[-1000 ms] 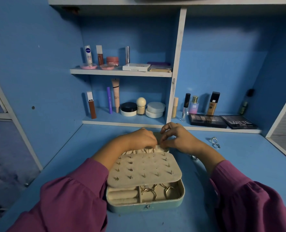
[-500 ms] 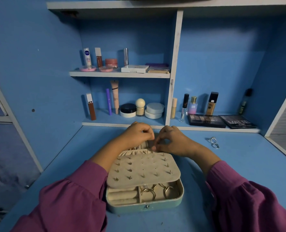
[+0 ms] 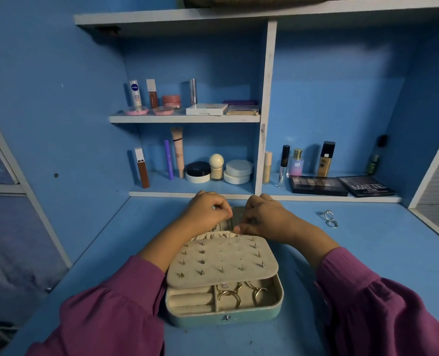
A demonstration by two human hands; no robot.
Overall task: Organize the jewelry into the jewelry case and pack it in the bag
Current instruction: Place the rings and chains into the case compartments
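Note:
A teal jewelry case (image 3: 226, 317) lies open on the blue desk in front of me. Its beige earring panel (image 3: 221, 260), studded with several earrings, covers most of the tray. Gold hoops (image 3: 230, 295) lie in the front compartment beside two ring rolls (image 3: 191, 299). Both hands work at the far side, over the lid's gathered pocket (image 3: 218, 234). My left hand (image 3: 208, 211) pinches a thin chain (image 3: 215, 228), mostly hidden. My right hand (image 3: 267, 217) has its fingers curled, and the fingertips pinch at the pocket edge next to the chain. Two silver rings (image 3: 330, 219) lie loose on the desk to the right.
Shelves behind the case hold cosmetics: tubes, jars (image 3: 197, 172), a perfume bottle (image 3: 296, 161) and two dark palettes (image 3: 318, 185). A woven thing (image 3: 251, 0) sits on the top shelf. White frames (image 3: 434, 163) edge the desk on both sides.
Both hands have drawn slightly apart and stayed over the lid's pocket, fingers still curled. The case, panel and loose rings have not moved.

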